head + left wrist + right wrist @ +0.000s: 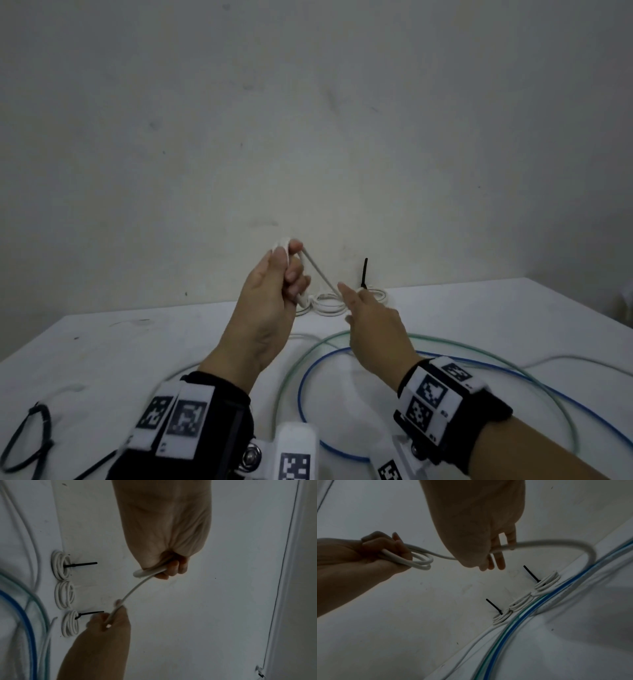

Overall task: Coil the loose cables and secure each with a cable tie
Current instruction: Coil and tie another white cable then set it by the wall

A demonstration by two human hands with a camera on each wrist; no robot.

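My left hand [291, 270] is raised above the table and grips a small coil of white cable [419, 561] in its curled fingers. One strand of the white cable [320, 272] runs down and right to my right hand [344, 294]. That hand pinches the strand between thumb and fingers [118, 602]. Beyond it the cable [556, 543] arcs down to the table. Three finished white coils [64, 595] lie in a row by the wall. Black cable ties [82, 564] stick out of the two outer coils.
A blue cable [300, 394] and a pale green cable [278, 397] lie in wide loops on the white table [137, 342] below my hands. Loose black cable ties [49, 428] lie at the near left. A plain wall stands just behind the coils.
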